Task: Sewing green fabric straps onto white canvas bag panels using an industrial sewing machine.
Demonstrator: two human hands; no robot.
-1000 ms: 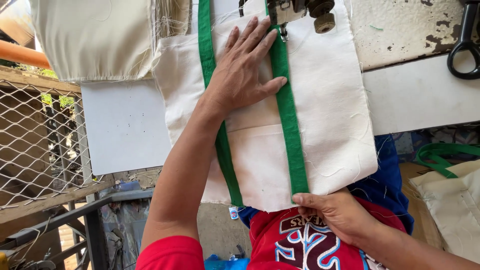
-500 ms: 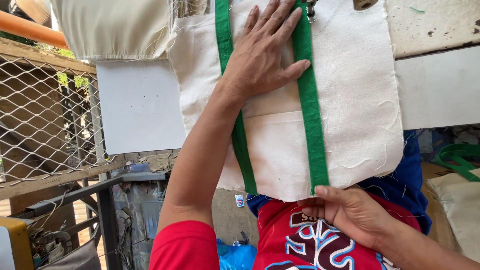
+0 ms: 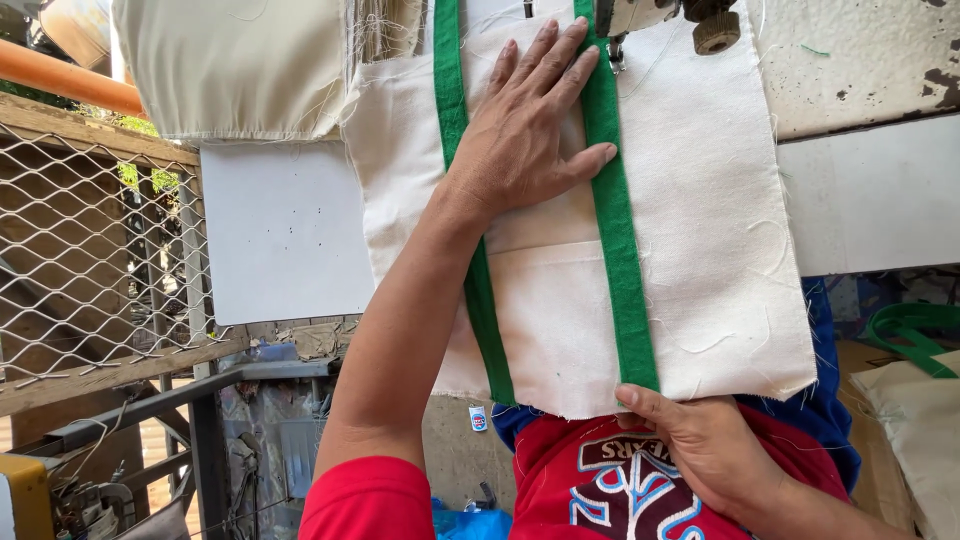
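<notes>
A cream cloth panel (image 3: 720,250) with two green straps (image 3: 618,240) sewn lengthwise lies on the white sewing table (image 3: 285,235). My left hand (image 3: 530,125) is pressed flat on the cloth between the straps, fingers spread, just short of the sewing machine's presser foot (image 3: 615,45). My right hand (image 3: 700,445) pinches the cloth's near edge at the end of the right strap, where it hangs over my lap.
A stack of cream cloth (image 3: 235,65) sits at the table's far left. A wire mesh fence (image 3: 90,250) and an orange pipe (image 3: 65,80) stand to the left. More cream cloth with a green strap (image 3: 915,335) lies at lower right.
The view has shifted slightly, so the cloth and machine head sit a little further right in the frame. Both hands keep the same hold on the cloth.
</notes>
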